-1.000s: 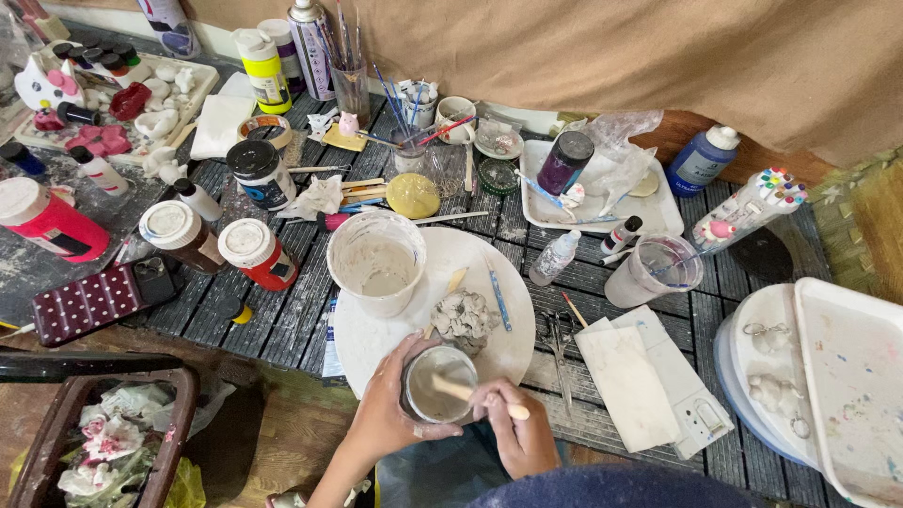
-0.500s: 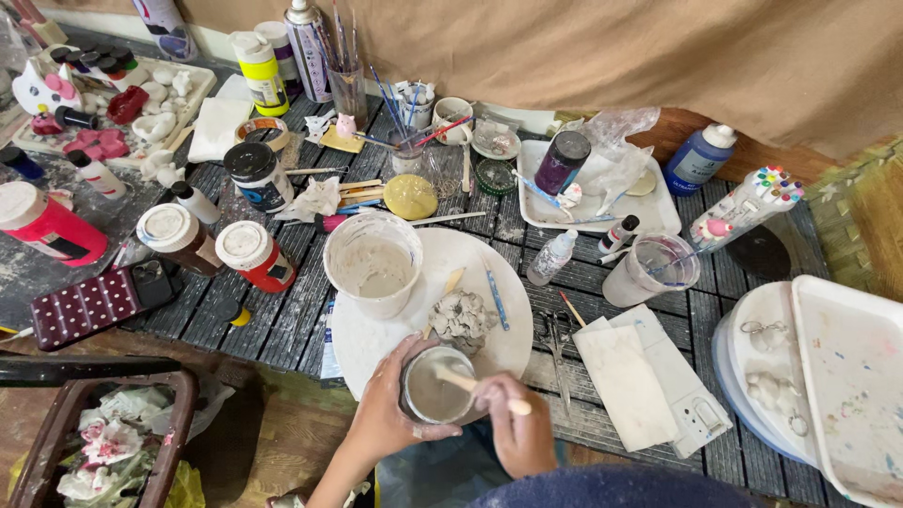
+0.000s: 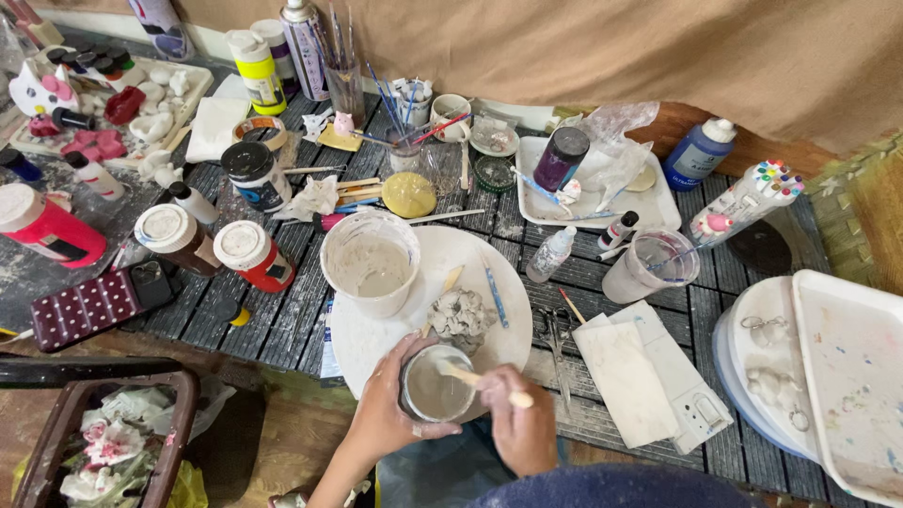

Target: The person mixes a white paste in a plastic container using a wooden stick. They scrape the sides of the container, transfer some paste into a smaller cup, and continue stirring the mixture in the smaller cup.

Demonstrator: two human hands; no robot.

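Observation:
My left hand (image 3: 388, 414) wraps around a small round cup (image 3: 436, 385) of pale grey liquid at the near edge of a white round board (image 3: 508, 282). My right hand (image 3: 520, 425) grips a wooden stick (image 3: 478, 380) whose tip is dipped in the cup. Just beyond the cup, a lumpy grey clay piece (image 3: 461, 312) lies on the board. A white bucket (image 3: 370, 261) with grey residue stands on the board's far left side. A blue-handled tool (image 3: 496, 297) and another wooden stick (image 3: 448, 282) also rest there.
Paint bottles, red-bodied jars (image 3: 251, 255), brushes in a glass (image 3: 346, 85) and a spray can crowd the slatted table's far left. A white tray (image 3: 602, 183), plastic cup (image 3: 649, 266), scissors (image 3: 552, 329), white tiles (image 3: 628, 383) and white bins (image 3: 851, 376) lie right. A brown crate (image 3: 103, 442) sits below left.
Both hands stay on the cup and stick at the board's near edge; the stick has shifted slightly inside the cup.

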